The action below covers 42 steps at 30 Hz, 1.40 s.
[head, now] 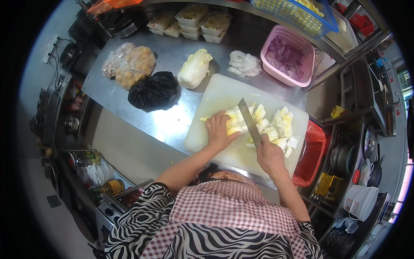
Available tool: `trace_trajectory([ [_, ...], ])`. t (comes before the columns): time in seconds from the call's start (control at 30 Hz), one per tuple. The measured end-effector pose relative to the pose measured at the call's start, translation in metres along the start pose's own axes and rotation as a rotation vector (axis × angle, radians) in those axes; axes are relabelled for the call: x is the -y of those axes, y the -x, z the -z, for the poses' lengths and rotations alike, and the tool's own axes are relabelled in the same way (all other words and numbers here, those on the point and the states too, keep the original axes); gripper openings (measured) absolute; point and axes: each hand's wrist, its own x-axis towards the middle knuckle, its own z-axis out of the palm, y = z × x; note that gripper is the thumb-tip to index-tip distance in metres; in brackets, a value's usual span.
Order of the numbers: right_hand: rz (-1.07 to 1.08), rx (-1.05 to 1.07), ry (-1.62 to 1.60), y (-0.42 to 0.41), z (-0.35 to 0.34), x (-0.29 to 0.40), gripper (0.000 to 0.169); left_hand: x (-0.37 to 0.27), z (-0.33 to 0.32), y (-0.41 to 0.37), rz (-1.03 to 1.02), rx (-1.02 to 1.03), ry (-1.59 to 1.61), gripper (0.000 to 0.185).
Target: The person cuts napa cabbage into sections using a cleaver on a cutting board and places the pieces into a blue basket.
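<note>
My right hand (271, 154) grips the handle of a cleaver (249, 121), whose blade stands at the cut end of a piece of napa cabbage (237, 120). Fingers spread over its near side, my left hand (220, 129) presses that piece against the white plastic cutting board (223, 87). To the right of the blade lie cut cabbage chunks (283, 122), some loose and some still stacked in layers. Whether the blade has reached the board cannot be made out. Beyond the board, a whole napa cabbage (194, 68) rests on the steel table (168, 124).
A black plastic bag (154, 90) and clear bags of food (135, 66) lie to the left. Behind the board are a crumpled white plastic bag (244, 63) and a pink basket of cut onion (288, 55). A red-lined bin (310, 152) stands by the board's right edge. Lidded containers (191, 16) are stacked behind.
</note>
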Motion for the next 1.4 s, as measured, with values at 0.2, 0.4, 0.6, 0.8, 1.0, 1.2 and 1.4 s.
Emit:
trace_trajectory([
  [0.2,0.059,0.026,0.062,-0.006,-0.015,0.015,0.016,0.018,0.037,-0.005,-0.113,0.089,0.127,0.070],
  [0.4,0.099,0.086,0.115,-0.012,-0.024,0.021,0.021,0.041,0.026,-0.003,-0.184,0.115,0.183,0.058],
  [0.6,0.021,0.225,0.067,-0.028,-0.017,0.025,0.022,0.041,0.019,-0.003,-0.195,0.112,0.209,0.053],
  [0.8,-0.010,0.122,-0.095,-0.049,-0.081,0.000,0.022,0.025,0.030,-0.009,-0.246,0.089,0.015,0.068],
  [1.0,-0.226,0.064,-0.459,-0.020,-0.057,-0.032,0.024,0.004,0.038,-0.026,-0.073,0.423,-0.175,0.078],
  [1.2,-0.463,-0.182,-0.876,0.058,0.006,-0.077,0.018,0.034,0.032,-0.036,0.017,0.285,0.014,0.063],
  [1.4,-0.519,-0.372,-0.912,0.140,0.043,-0.118,0.013,-0.055,0.118,-0.161,-0.126,-0.097,0.291,0.065],
])
